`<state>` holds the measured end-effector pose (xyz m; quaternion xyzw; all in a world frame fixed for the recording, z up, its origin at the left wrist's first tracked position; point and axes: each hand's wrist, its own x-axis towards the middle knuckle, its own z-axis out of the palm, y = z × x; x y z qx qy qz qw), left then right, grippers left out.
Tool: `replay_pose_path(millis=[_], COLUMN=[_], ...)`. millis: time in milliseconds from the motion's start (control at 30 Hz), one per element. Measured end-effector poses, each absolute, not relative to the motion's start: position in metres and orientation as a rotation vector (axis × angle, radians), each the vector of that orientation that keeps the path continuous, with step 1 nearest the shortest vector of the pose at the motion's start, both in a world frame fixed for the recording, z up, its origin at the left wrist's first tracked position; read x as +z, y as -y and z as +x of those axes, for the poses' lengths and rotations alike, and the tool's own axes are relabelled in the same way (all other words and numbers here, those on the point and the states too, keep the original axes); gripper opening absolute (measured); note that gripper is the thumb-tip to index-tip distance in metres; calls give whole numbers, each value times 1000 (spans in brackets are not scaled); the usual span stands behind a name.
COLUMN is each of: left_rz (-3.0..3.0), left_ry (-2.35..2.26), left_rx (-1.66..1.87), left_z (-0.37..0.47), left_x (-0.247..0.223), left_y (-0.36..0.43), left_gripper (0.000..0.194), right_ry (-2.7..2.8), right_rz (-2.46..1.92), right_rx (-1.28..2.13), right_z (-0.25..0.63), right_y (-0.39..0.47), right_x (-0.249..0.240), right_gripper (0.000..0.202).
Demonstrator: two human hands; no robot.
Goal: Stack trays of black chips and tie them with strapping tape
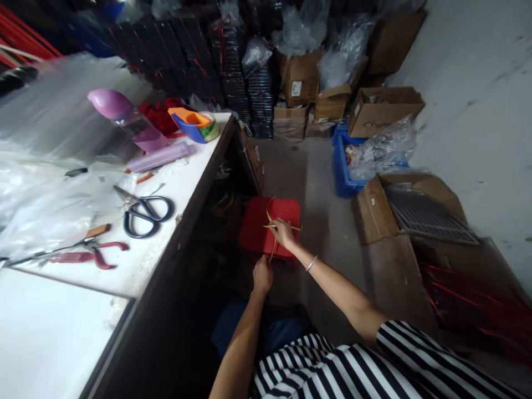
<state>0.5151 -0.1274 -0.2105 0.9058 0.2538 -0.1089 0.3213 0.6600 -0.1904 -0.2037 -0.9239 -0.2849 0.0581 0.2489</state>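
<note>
A red stool [253, 224] stands low on the floor in the middle of the head view. Thin yellow strips [269, 215] lie over its top, crossing near my right hand [283, 233]. The fingers of that hand are pinched on the strips above the seat. At the stool's near edge my left hand [262, 274] is closed around the lower end of a yellow strip. A silver bangle [311, 263] circles my right wrist.
On the white table [145, 263] at left lie black-handled scissors [143, 213], red-handled pliers [100, 255], a tape dispenser [193, 124] and a pink bottle [128, 119]. Cardboard boxes [372, 213] and a blue crate [341, 172] stand at right; dark stacks [260, 94] line the back.
</note>
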Motion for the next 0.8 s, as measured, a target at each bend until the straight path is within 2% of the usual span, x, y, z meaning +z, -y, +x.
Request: replay_pose_path(millis=[233, 500, 800], left_rz=[2233, 1839, 1512], left_ry=[-622, -751, -632], left_rx=[-328, -351, -173], left_z=[511, 511, 491], left_x=[-220, -228, -224], left_y=[124, 118, 101], left_gripper=[28, 33, 32], right_ry=[746, 751, 1175], right_rz=[-2568, -2605, -2426], right_rx=[-5, -140, 312], right_z=[672, 644, 542], right_y=[169, 245, 264], right_x=[-194, -204, -237], right_gripper=[21, 36, 29])
